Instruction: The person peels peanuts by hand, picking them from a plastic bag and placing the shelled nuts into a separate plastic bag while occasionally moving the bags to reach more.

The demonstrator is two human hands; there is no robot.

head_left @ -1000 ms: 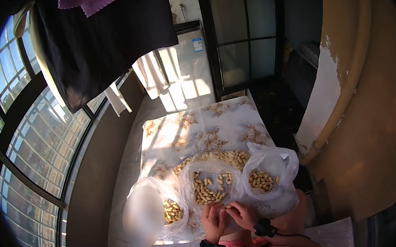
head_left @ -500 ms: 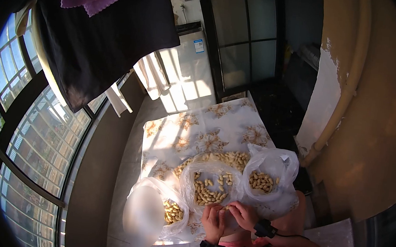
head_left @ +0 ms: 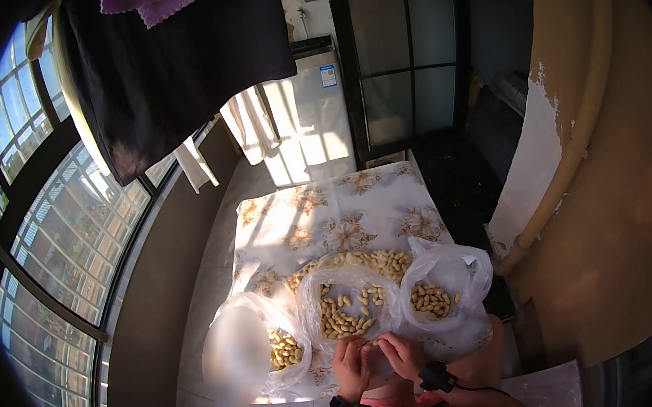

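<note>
My left hand and my right hand meet at the near edge of a middle plastic bag, fingers pinched together. Between the fingertips is a small tan peanut, mostly covered by them. In-shell peanuts lie inside this open bag, heaped toward its left and near side. To the right, another clear bag holds a smaller pile of peanuts. A third bag, on the left, has peanuts in it, and a pale blurred oval covers part of it.
Behind the middle bag, more peanuts are spread in a band on the flower-patterned tablecloth. Dark and purple cloths hang at upper left beside the barred window. A pipe runs down the right wall.
</note>
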